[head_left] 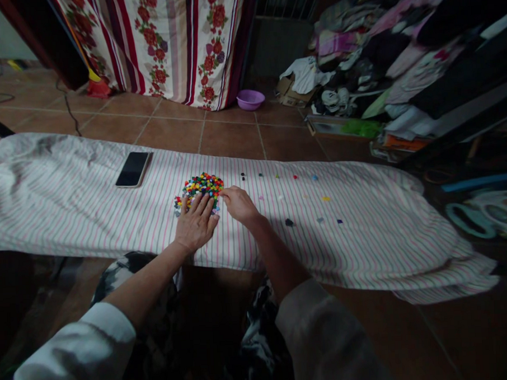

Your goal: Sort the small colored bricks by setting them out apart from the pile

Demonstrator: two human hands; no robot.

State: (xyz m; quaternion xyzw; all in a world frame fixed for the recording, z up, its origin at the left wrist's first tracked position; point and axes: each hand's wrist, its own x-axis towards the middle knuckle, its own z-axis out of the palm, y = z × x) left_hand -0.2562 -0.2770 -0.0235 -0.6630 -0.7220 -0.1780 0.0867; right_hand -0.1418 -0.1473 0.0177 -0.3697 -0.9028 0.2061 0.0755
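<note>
A heap of small multicoloured pieces (203,184) lies on a striped cloth (168,163); they are too small for me to tell their kind. My left hand (195,223) rests on the near side of the heap, palm down, fingers spread. At the heap's right edge is my right hand (239,204), its thumb and fingertips pinched together. Whatever sits in that pinch is too small to make out. To the right, little groups of pieces are laid apart by colour, among them black pieces (243,176), yellow pieces (325,198) and dark grey pieces (289,222).
A phone (134,169) lies on the cloth left of the heap. Beyond the cloth, a purple basin (250,100) stands on the tiled floor beside a flowered curtain (180,42). Piled clothes (356,51) fill the back right. A red dustpan (99,87) is at the back left.
</note>
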